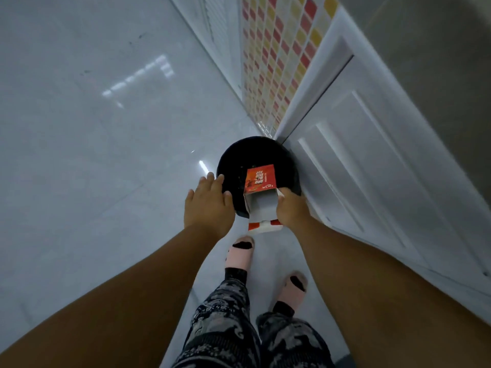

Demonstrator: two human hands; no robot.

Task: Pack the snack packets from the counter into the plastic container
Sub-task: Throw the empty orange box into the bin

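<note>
An opened red and white cardboard snack box (259,193) is held over a round black bin (249,155) that stands on the floor against a white door. My right hand (291,208) grips the box at its open near end, and the inside of the box looks white and bare. My left hand (210,203) hovers with fingers spread over the bin's left rim, holding nothing. No snack packets, counter or plastic container are in view.
Glossy pale floor tiles (93,128) stretch to the left. A white panelled door (372,168) and a wall of red and yellow tiles (273,62) run along the right. My feet in pink slippers (240,252) stand just behind the bin.
</note>
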